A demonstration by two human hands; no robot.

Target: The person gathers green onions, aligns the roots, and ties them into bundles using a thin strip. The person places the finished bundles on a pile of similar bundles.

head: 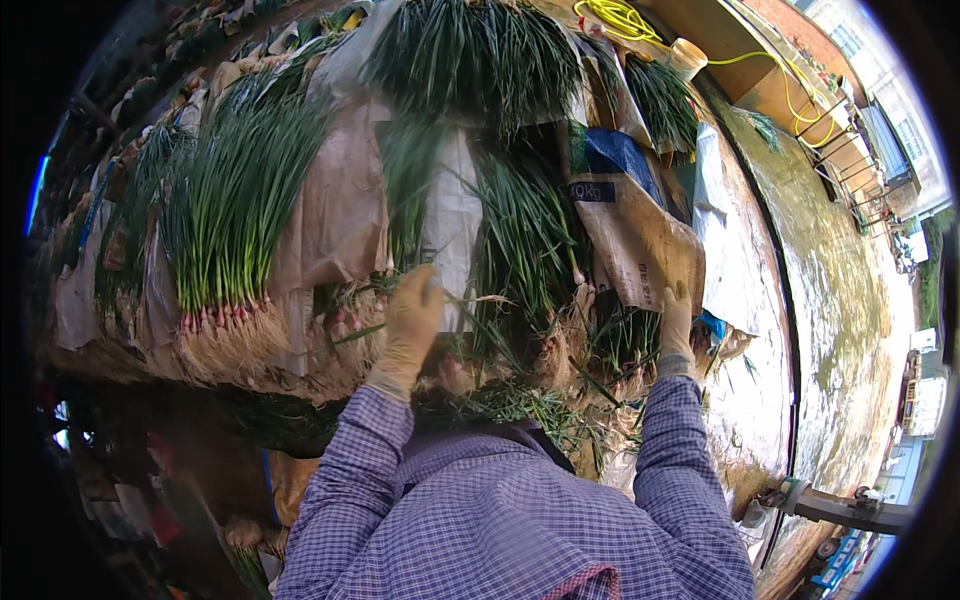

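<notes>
My left hand (411,324), in a pale yellow glove, is raised before a pile of spring onions. A thin stem with roots (489,298) pokes out beside its fingers; whether the hand grips it is unclear. My right hand (676,322), gloved too, pinches the lower edge of a printed woven sack sheet (634,240). Green spring onions (525,232) hang between my hands, roots towards me. Behind my left hand is a white sheet (454,217). Leaves (412,169) above it are blurred.
A neat bunch of spring onions (225,217) with pink bulbs lies to the left, beside a brownish sheet (341,195). More leaves (472,56) cover the far side. Loose trimmings (517,409) lie by my waist. Wet concrete (840,262) and a yellow hose (619,19) are at right.
</notes>
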